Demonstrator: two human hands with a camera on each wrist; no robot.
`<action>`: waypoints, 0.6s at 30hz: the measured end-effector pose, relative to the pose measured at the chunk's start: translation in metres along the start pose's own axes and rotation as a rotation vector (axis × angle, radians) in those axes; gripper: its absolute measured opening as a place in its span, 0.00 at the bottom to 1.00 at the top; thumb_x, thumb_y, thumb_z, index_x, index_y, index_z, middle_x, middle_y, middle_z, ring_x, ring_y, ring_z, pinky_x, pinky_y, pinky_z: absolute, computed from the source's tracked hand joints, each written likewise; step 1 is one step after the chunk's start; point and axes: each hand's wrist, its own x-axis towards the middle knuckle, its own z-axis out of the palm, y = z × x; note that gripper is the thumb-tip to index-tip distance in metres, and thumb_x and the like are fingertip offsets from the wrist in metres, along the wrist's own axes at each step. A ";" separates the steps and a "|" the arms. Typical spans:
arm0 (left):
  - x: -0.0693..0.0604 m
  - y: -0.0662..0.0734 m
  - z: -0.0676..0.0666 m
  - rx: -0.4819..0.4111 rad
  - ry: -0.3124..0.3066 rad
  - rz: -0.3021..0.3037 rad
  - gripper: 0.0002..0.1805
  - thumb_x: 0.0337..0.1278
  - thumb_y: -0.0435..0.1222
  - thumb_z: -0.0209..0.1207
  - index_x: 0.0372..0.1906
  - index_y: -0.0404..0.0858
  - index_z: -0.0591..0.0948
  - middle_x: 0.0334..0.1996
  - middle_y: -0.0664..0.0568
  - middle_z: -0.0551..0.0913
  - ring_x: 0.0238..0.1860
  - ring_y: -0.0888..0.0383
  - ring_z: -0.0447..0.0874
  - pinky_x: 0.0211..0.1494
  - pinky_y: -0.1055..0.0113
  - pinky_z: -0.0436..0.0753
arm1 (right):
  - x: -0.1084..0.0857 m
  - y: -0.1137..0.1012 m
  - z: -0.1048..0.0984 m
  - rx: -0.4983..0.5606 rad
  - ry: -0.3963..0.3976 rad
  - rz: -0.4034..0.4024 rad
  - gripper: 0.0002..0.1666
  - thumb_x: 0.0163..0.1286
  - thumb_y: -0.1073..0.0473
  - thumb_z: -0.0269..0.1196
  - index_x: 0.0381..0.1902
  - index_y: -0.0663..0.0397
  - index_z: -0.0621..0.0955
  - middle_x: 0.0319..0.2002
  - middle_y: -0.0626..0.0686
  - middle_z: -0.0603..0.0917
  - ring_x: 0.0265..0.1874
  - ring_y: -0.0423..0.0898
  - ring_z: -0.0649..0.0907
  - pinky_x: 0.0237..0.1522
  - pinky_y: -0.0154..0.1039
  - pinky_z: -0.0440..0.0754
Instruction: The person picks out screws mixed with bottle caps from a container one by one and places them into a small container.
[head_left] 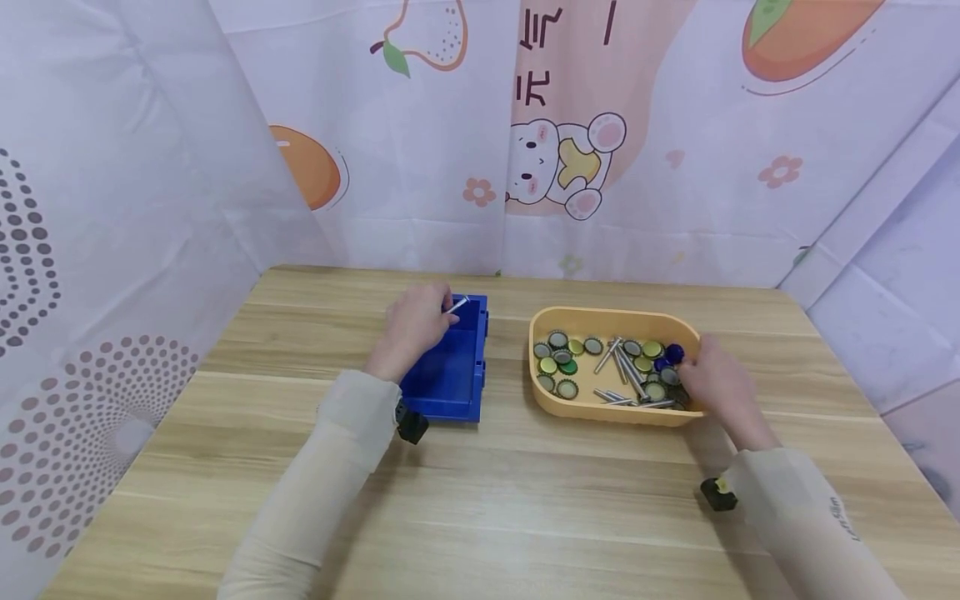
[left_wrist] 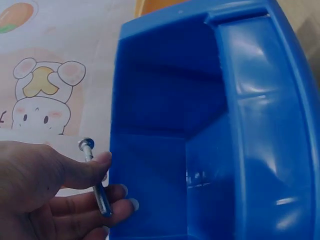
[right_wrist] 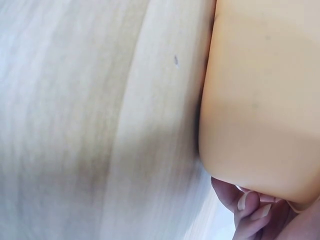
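Just left of center in the head view, the left hand [head_left: 420, 317] has a metal bolt [head_left: 458, 304] pinched between thumb and fingers, its head poking past the thumb, over the blue bin [head_left: 442, 383], while the right hand [head_left: 716, 379], center right, grips the orange tray's [head_left: 570, 408] end.

Bright head view, soft shadows on table [head_left: 555, 508]; glare streaks on blue bin [left_wrist: 260, 135]; right wrist view blurred.
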 end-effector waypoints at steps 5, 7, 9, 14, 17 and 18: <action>0.000 0.002 0.006 0.026 0.001 -0.002 0.10 0.64 0.42 0.62 0.43 0.41 0.80 0.38 0.49 0.85 0.35 0.52 0.80 0.37 0.56 0.81 | 0.000 0.000 0.001 -0.003 0.007 0.000 0.22 0.68 0.57 0.50 0.49 0.73 0.67 0.28 0.61 0.76 0.24 0.53 0.76 0.22 0.43 0.69; 0.001 0.004 0.005 0.025 0.004 -0.011 0.10 0.65 0.42 0.62 0.45 0.41 0.80 0.39 0.49 0.86 0.35 0.52 0.81 0.37 0.56 0.81 | 0.000 0.000 0.000 -0.003 0.007 0.000 0.22 0.67 0.57 0.49 0.49 0.73 0.67 0.28 0.62 0.76 0.24 0.54 0.76 0.22 0.43 0.69; 0.001 0.006 0.004 0.027 0.011 -0.014 0.11 0.65 0.42 0.62 0.45 0.41 0.80 0.40 0.49 0.86 0.35 0.52 0.80 0.37 0.56 0.81 | 0.000 0.000 0.000 -0.001 0.005 0.002 0.22 0.67 0.58 0.49 0.49 0.73 0.67 0.28 0.61 0.76 0.24 0.53 0.76 0.21 0.43 0.69; 0.002 0.014 0.000 0.017 0.012 -0.004 0.12 0.64 0.44 0.62 0.45 0.42 0.81 0.37 0.50 0.85 0.35 0.52 0.80 0.36 0.57 0.79 | -0.001 0.000 0.000 -0.001 0.000 0.007 0.22 0.67 0.58 0.49 0.50 0.74 0.67 0.27 0.61 0.76 0.23 0.53 0.76 0.20 0.43 0.69; 0.003 0.021 -0.001 -0.007 0.006 -0.005 0.13 0.64 0.46 0.62 0.45 0.43 0.81 0.38 0.51 0.86 0.36 0.52 0.80 0.38 0.56 0.80 | -0.001 0.000 0.000 0.003 -0.001 0.009 0.23 0.67 0.58 0.49 0.50 0.74 0.67 0.27 0.61 0.76 0.23 0.53 0.76 0.20 0.43 0.70; 0.003 0.023 -0.001 -0.018 0.008 -0.004 0.13 0.65 0.47 0.61 0.45 0.43 0.81 0.39 0.51 0.86 0.36 0.52 0.80 0.39 0.56 0.80 | -0.001 0.000 0.000 0.003 -0.001 0.007 0.23 0.67 0.58 0.49 0.50 0.74 0.67 0.27 0.62 0.76 0.23 0.53 0.76 0.20 0.43 0.70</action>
